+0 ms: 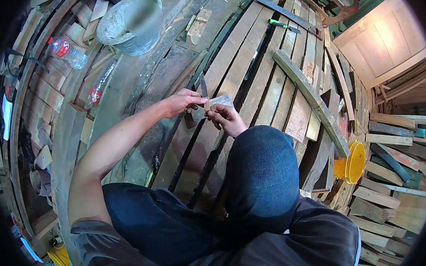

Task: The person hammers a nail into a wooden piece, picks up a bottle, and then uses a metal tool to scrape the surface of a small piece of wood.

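My left hand [185,103] is closed, with thumb and fingers pinching a thin knife-like strip [204,86]. The strip points away from me; its upper part is dark and its lower part light brown. At its lower end my right hand [227,120] is closed too, fingertips pressed against it. Beside the strip, just beyond my right fingers, is a pale flat piece [222,100] whose kind I cannot make out. Both hands are above the slatted wooden platform [236,66], beyond my raised knee [262,173] in blue denim.
On the slats lie a handsaw [286,14], a green-handled tool [280,24] and a long thick plank [312,101]. A yellow bucket [355,163] stands at the right near stacked wood offcuts [377,196]. Leftward are a grey bucket [141,43] and two plastic bottles [69,53].
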Available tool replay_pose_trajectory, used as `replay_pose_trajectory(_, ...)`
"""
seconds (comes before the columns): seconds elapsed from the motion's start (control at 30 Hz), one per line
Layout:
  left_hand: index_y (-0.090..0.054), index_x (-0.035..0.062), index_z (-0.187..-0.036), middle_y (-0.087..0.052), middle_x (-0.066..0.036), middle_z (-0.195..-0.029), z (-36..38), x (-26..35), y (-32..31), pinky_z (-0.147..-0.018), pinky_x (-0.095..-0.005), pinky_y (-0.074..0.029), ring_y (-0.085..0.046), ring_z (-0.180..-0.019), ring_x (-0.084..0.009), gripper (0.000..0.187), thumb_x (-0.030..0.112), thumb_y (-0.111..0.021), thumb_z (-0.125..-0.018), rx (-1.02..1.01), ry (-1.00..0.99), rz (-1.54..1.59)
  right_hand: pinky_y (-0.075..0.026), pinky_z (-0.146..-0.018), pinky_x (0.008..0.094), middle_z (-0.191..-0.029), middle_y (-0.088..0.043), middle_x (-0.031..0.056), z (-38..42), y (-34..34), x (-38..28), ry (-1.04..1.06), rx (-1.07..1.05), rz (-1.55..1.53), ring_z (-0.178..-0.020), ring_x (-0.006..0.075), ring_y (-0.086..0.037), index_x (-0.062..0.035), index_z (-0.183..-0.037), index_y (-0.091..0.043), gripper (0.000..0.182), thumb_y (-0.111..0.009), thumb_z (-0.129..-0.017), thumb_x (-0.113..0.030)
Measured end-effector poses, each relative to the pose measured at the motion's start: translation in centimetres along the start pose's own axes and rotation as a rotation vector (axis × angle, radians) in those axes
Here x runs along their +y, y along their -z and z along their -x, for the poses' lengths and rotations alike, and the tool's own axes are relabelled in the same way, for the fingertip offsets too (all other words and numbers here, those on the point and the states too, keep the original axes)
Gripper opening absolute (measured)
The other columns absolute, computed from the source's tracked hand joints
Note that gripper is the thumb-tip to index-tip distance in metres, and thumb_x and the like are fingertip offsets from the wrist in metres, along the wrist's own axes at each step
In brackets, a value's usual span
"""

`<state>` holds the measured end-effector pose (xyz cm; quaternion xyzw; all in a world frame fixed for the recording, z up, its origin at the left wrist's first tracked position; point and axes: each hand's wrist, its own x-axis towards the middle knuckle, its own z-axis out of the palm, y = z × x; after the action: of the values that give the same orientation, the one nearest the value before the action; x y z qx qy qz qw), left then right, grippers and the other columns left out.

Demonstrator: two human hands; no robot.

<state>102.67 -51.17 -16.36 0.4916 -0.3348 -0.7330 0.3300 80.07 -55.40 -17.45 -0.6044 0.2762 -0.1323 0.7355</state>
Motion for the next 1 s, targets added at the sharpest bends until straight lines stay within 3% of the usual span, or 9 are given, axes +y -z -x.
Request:
replay_pose_trajectory(0.23,-0.069,0.0119,-0.09,-0.059,0.009,-0.077,-0.1,-0.1,-0.4,-0.059,-0.0235,-0.034,-0.048,-0.068,-0.0041,0.03,0.041,-0.07,-0.087,0.056,0.027,-0.001,-0.038,-0.053,0.0216,-0.076,-0.055,-0.0033,0.1,0.4,0.2,0.005,0.071,0.038,-0.06,0.0037,-0.047,-0.0026,-0.095,-0.062,0.019,-0.056,-0.099,-0.02)
replay_pose_trajectory(0.33,-0.068,0.0105,-0.094,-0.06,0.006,-0.078,0.0,1.0,-0.6,-0.062,-0.0255,-0.038,-0.051,-0.07,-0.008,0.036,0.045,-0.07,-0.085,0.315,0.167,-0.235,-0.039,-0.053,0.0214,-0.078,-0.058,-0.0017,-0.1,1.1,0.5,0.011,0.112,-0.045,-0.059,0.0037,-0.048,-0.0017,-0.092,-0.063,0.015,-0.055,-0.098,-0.013)
replay_pose_trajectory(0.37,-0.066,0.0074,-0.097,-0.061,-0.003,-0.082,0.1,1.3,-0.7,-0.064,-0.0271,-0.042,-0.052,-0.07,-0.0143,0.041,0.046,-0.071,-0.084,0.429,0.099,-0.268,-0.039,-0.053,0.0213,-0.077,-0.058,-0.0014,-0.1,1.4,0.8,0.009,0.134,-0.078,-0.06,0.0037,-0.048,-0.0015,-0.092,-0.063,0.014,-0.054,-0.098,-0.011)
replay_pose_trajectory(0.47,-0.064,0.0066,-0.093,-0.06,-0.003,-0.086,0.0,1.2,-0.1,-0.067,-0.0294,-0.043,-0.053,-0.076,-0.0142,0.027,0.032,-0.07,-0.087,0.777,-0.262,-0.705,-0.038,-0.054,0.0221,-0.077,-0.059,-0.0008,0.3,2.4,0.6,0.011,0.143,0.01,-0.06,0.0046,-0.048,-0.0005,-0.093,-0.064,0.012,-0.053,-0.094,-0.006)
replay_pose_trajectory(0.57,-0.066,0.0098,-0.101,-0.06,-0.006,-0.104,0.9,3.8,-0.4,-0.088,-0.0387,-0.041,-0.052,-0.095,-0.0233,0.024,0.025,-0.071,-0.083,0.439,-0.779,-1.331,-0.041,-0.058,0.0248,-0.078,-0.062,0.0011,1.3,3.5,0.1,-0.035,0.127,0.12,-0.064,0.008,-0.049,0.002,-0.095,-0.066,0.015,-0.058,-0.091,-0.01)
replay_pose_trajectory(0.7,-0.068,0.0206,-0.111,-0.054,-0.006,-0.12,0.9,3.7,-2.7,-0.1,-0.0468,-0.031,-0.04,-0.113,-0.0333,0.031,0.026,-0.072,-0.081,0.142,-0.665,-1.427,-0.051,-0.081,0.0298,-0.095,-0.07,0.0085,2.3,3.6,-0.6,-0.089,0.038,0.084,-0.09,0.0166,-0.065,0.0023,-0.105,-0.066,0.022,-0.06,-0.09,-0.013)
replay_pose_trajectory(0.73,-0.069,0.0202,-0.11,-0.054,-0.005,-0.119,0.7,3.4,-2.9,-0.101,-0.0471,-0.031,-0.04,-0.113,-0.033,0.03,0.027,-0.072,-0.081,0.068,-0.615,-1.448,-0.048,-0.074,0.0246,-0.095,-0.066,0.0028,1.8,4.2,0.4,-0.132,-0.047,0.127,-0.084,0.0106,-0.06,-0.001,-0.11,-0.064,0.02,-0.062,-0.092,-0.011)
replay_pose_trajectory(0.8,-0.07,0.0194,-0.108,-0.055,-0.003,-0.119,0.4,2.7,-3.0,-0.101,-0.0475,-0.03,-0.04,-0.113,-0.0323,0.029,0.03,-0.073,-0.081,-0.07,-0.507,-1.487,-0.048,-0.075,0.0252,-0.094,-0.066,0.0021,1.7,4.4,1.1,-0.084,-0.135,0.064,-0.084,0.0106,-0.06,0.0002,-0.11,-0.064,0.02,-0.061,-0.092,-0.009)
replay_pose_trajectory(1.0,-0.072,0.0191,-0.1,-0.061,0.0,-0.108,0.4,2.4,-3.8,-0.096,-0.046,-0.03,-0.043,-0.108,-0.0286,0.026,0.035,-0.074,-0.08,-0.149,-0.38,-1.474,-0.049,-0.078,0.0256,-0.093,-0.065,0.0012,1.3,4.8,2.1,-0.038,-0.337,0.062,-0.085,0.0098,-0.059,0.0015,-0.11,-0.064,0.02,-0.06,-0.092,-0.009)
